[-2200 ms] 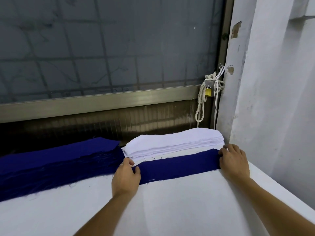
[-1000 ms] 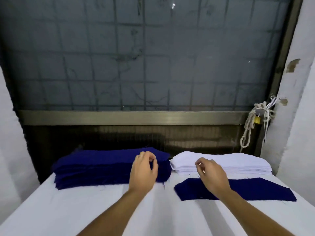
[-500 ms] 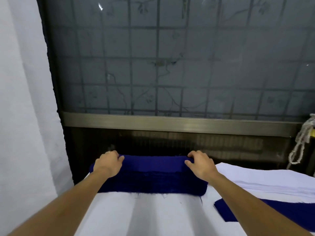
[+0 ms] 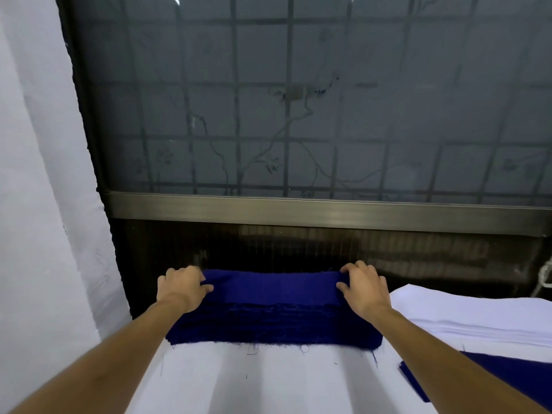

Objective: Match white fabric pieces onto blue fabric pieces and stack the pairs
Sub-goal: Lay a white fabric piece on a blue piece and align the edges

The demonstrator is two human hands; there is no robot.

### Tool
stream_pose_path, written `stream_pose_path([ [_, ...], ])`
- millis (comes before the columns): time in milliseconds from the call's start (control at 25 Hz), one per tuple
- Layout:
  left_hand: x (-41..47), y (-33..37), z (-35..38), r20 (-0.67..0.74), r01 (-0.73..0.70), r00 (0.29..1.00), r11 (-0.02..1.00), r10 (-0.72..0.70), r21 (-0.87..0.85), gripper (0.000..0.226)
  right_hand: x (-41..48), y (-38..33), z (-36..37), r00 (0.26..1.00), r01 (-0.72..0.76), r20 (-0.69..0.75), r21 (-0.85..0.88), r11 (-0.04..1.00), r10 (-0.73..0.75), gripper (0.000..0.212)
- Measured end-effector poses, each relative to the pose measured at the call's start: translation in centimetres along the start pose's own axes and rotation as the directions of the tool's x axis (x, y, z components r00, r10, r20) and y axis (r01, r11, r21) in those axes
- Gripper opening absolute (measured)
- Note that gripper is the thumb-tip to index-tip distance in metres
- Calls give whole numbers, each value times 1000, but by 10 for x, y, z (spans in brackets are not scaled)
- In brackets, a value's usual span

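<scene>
1. The blue stack [image 4: 274, 321] sits at the far edge of the white worktop [image 4: 268, 380], right against the dark panel under the metal window rail [image 4: 298, 209]. There is no open room behind it.
2. The stack's left end lies near the worktop's left edge, next to the white wall [image 4: 35, 204]. Its right end is just beside the white stack [image 4: 478, 316], with only a thin gap between them, if any.
3. In front of the stack, towards the person, a wide stretch of bare worktop lies between the two forearms.
4. The stack's long axis runs left to right, parallel to the window rail. Its frayed long edge faces the person, with loose threads trailing onto the worktop.
5. The top blue piece [image 4: 274, 286] lies the same way and looks flat along its middle.
6. The left hand [image 4: 182, 289] grips the left end of the top blue piece. Its fingers curl over the end and the thumb presses on the upper face.
7. The right hand [image 4: 363, 289] holds the right end in the same way, with fingers hooked over the far corner and the thumb on top.
8. A single blue piece [image 4: 525, 367] lies flat on the worktop at the lower right, in front of the white stack. The right forearm partly covers it, and its long axis also runs roughly left to right.
9. A white rope [image 4: 545, 279] hangs at the right edge, beyond the white stack.
</scene>
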State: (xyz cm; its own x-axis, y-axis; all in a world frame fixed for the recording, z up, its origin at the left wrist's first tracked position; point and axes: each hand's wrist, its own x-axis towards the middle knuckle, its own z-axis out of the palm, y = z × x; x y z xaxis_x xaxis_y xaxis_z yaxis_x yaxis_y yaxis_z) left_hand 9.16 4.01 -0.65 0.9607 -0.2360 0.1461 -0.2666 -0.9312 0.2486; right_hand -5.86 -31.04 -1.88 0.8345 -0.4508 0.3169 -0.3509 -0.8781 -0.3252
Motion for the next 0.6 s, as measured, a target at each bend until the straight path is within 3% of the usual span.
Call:
stream_pose_path([
  [120,3,-5,-4,-67,-52,996,999,52,11,19,1,0,0,998,-19,-52,67,998,22,30],
  [280,4,-9,-12,-89,-107,991,987,97,-119,10,3,-1,0,992,-89,-72,141,986,100,24],
  [440,0,-5,-23,36,-80,994,932,99,-354,15,1,-1,-4,985,-101,-131,73,992,110,23],
  [600,-3,-5,-31,-40,-78,997,929,68,-363,13,-3,-2,-10,981,-62,-185,5,998,62,26],
])
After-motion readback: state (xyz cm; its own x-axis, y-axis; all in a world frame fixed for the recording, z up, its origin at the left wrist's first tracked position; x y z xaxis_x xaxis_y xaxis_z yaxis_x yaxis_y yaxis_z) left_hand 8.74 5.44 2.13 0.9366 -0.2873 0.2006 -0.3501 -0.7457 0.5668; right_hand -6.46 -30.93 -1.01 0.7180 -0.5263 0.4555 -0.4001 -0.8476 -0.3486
